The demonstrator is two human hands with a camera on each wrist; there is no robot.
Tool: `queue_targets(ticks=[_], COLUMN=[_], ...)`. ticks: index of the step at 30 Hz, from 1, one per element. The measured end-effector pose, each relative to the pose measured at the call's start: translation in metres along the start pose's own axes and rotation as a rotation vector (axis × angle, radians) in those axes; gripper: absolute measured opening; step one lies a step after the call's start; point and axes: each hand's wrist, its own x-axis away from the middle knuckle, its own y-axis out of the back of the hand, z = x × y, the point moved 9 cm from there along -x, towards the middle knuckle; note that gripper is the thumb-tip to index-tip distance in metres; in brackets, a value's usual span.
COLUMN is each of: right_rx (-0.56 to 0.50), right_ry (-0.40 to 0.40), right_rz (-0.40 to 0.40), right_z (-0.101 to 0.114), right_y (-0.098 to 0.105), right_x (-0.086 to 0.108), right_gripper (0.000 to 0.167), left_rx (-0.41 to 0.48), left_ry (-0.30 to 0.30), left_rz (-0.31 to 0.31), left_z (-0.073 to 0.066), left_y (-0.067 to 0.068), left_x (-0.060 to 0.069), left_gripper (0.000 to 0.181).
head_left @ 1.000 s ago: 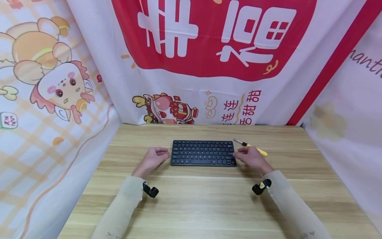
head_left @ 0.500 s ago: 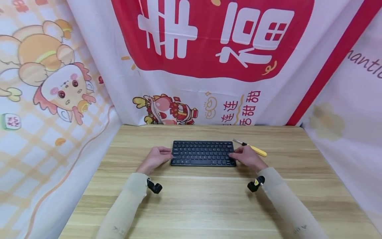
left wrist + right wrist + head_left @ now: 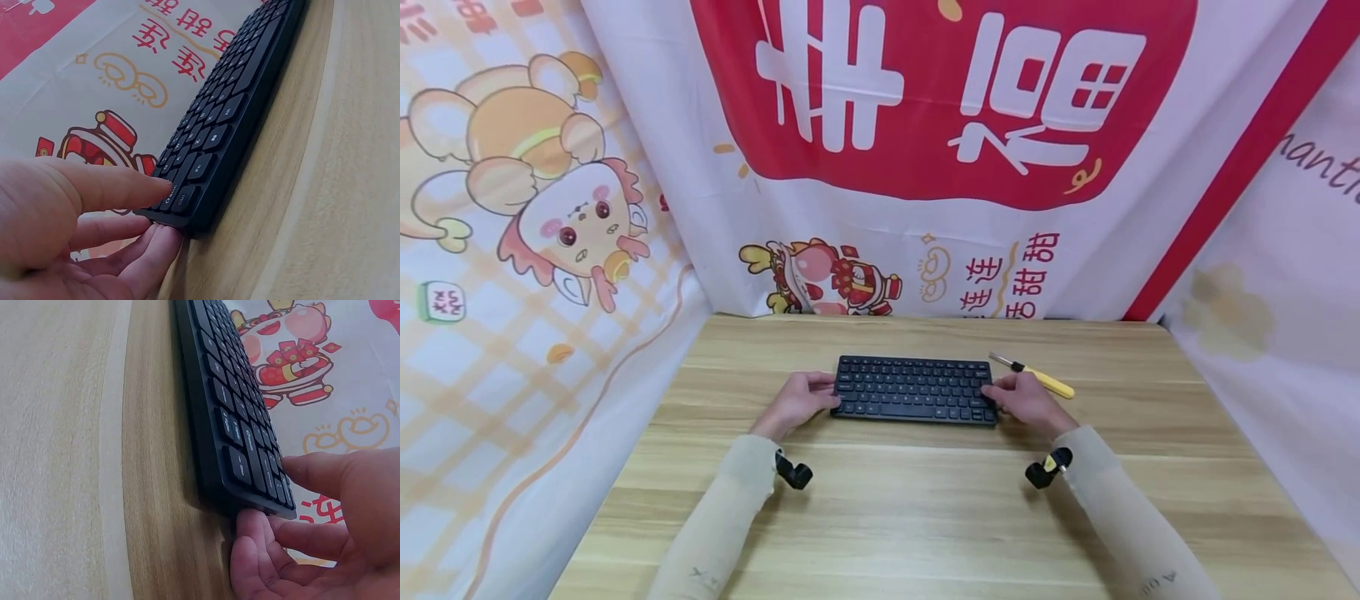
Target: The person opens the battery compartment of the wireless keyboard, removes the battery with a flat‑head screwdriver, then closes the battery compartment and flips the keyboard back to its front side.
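Note:
A black keyboard (image 3: 913, 390) lies between the two hands, its keys facing up. At its left end the left hand (image 3: 796, 402) grips it; the left wrist view shows the thumb on top by the Ctrl and Shift keys of the keyboard (image 3: 215, 137), and the other fingers of the hand (image 3: 94, 231) under the edge. The right hand (image 3: 1026, 400) pinches the opposite end, with the thumb above and fingers of that hand (image 3: 325, 531) below the end of the keyboard (image 3: 231, 419) in the right wrist view.
A tool with a yellow handle (image 3: 1051, 383) and a metal shaft lies just behind the right hand on the wooden table (image 3: 910, 517). Printed cloth (image 3: 955, 192) hangs behind the table and at both sides.
Both hands have come in against the keyboard's ends and taken hold of it. In the head view the keyboard sits very slightly lower and tilts slightly down to the right.

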Motion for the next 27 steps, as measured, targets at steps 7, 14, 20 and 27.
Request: queue_targets(ticks=[7, 14, 20, 27], right_rx=[-0.019, -0.092, -0.146, -0.244], right_ry=[-0.032, -0.011, 0.008, 0.040], right_rz=[-0.001, -0.005, 0.002, -0.011], right_z=[-0.002, 0.009, 0.024, 0.039], right_y=[0.004, 0.014, 0.022, 0.029], right_x=[0.005, 0.013, 0.018, 0.020], right_gripper=[0.041, 0.045, 0.047, 0.045], left_rx=[-0.024, -0.026, -0.038, -0.149], left_ry=[0.001, 0.011, 0.019, -0.044], left_rz=[0.014, 0.017, 0.019, 0.018], left_z=[0.001, 0.000, -0.001, -0.013], left_y=[-0.002, -0.004, -0.006, -0.015], left_x=[0.001, 0.001, 0.002, 0.007], left_gripper=[0.057, 0.056, 0.056, 0.059])
